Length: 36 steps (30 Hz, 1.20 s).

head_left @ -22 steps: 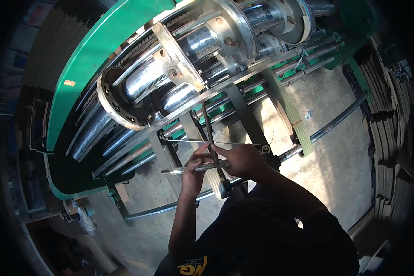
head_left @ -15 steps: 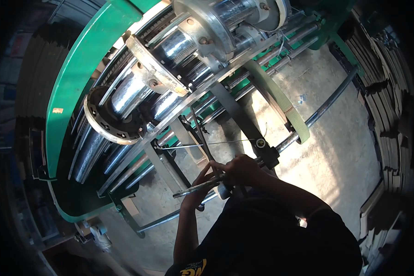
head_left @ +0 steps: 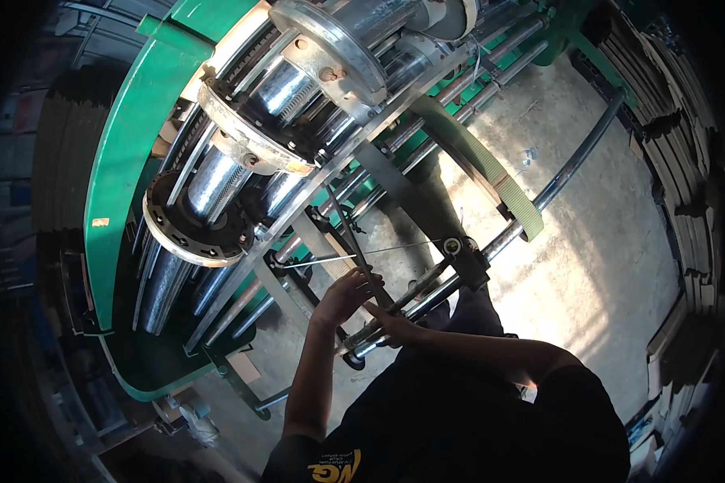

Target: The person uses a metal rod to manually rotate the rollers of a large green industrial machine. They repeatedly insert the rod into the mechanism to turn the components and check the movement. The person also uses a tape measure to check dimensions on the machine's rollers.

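Observation:
A narrow dark strap (head_left: pixel 350 229) slants down from the machine's metal rail to my hands. My left hand (head_left: pixel 350 298) is closed around the strap from its left side, fingers curled over it. Lower down, my right hand (head_left: pixel 395 327) is closed at the strap's bottom end, beside a dark rod (head_left: pixel 423 286); part of its grip is hidden. The rod lies alongside a shiny metal bar (head_left: pixel 435 302), in front of my body. Near the bar's right part stands a dark bracket (head_left: pixel 467 262) with a round bolt. A thin rod (head_left: pixel 322 259) crosses behind the strap.
Shiny cylinders with ringed metal flanges (head_left: pixel 250 129) fill the upper left, beside a curved green frame (head_left: pixel 117 201). A green woven belt (head_left: pixel 491 169) loops over the bar to the right. Stacked flat sheets (head_left: pixel 669 161) line the right side. Concrete floor (head_left: pixel 596 241) shows between.
The dark rod has gone from a slant across my hands to lying along the metal bar. My left hand has moved up the strap; my right hand has moved down and left.

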Motion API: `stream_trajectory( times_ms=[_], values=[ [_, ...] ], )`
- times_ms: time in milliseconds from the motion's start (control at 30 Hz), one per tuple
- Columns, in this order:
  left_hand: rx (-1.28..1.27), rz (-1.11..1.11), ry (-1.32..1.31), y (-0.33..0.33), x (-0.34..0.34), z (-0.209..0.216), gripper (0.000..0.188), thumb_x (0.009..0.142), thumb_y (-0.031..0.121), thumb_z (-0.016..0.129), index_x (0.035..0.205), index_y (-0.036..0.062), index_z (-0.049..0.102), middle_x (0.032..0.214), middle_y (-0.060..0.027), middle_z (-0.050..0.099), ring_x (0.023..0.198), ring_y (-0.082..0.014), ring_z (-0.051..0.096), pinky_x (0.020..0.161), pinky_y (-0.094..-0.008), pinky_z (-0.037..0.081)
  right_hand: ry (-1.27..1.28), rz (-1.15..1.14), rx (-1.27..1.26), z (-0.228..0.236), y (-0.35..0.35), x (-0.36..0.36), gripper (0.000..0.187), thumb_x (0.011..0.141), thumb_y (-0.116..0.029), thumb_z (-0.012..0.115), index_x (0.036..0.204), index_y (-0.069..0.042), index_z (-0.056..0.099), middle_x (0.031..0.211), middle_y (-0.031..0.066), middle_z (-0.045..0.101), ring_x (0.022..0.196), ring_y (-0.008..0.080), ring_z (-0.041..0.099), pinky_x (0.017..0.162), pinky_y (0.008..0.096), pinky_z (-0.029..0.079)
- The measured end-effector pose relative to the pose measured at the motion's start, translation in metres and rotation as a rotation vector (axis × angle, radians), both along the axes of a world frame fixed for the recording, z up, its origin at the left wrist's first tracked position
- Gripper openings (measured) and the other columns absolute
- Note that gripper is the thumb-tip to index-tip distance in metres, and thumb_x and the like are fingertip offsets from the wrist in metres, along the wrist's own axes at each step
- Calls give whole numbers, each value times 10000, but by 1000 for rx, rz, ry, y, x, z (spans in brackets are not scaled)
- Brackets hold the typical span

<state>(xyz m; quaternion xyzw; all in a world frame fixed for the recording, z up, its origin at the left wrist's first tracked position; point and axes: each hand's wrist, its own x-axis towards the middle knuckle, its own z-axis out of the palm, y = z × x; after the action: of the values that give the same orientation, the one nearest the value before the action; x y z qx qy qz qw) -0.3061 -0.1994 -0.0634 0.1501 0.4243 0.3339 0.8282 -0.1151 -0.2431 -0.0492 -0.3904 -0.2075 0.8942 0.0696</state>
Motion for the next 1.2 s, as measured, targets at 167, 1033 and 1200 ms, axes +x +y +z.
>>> stream_trajectory(
  times_ms=[167,1033,1200],
  values=[
    [-100,-42,43,4,-12,-13,321,1019,181,574,1299,26,542,1188,-148,663,1152,-274,643,1059,-430,476,43,465,263,14,0,15,761,991,-671,407,1260,15,599,1104,156,688,928,274,687,812,434,562],
    [-80,32,-18,2,-29,-46,455,1050,270,421,1438,34,440,1326,-181,614,1202,-289,604,1053,-416,470,-343,198,828,17,-1,18,973,792,-445,812,1569,-155,303,785,113,692,855,294,673,798,434,526],
    [49,436,275,-8,-8,-32,603,1060,484,339,1471,55,441,1379,-175,579,1289,-293,528,1129,-454,352,-77,78,658,-7,-4,20,990,855,-371,775,1601,-118,175,783,80,661,756,177,642,693,355,508]
  ],
)
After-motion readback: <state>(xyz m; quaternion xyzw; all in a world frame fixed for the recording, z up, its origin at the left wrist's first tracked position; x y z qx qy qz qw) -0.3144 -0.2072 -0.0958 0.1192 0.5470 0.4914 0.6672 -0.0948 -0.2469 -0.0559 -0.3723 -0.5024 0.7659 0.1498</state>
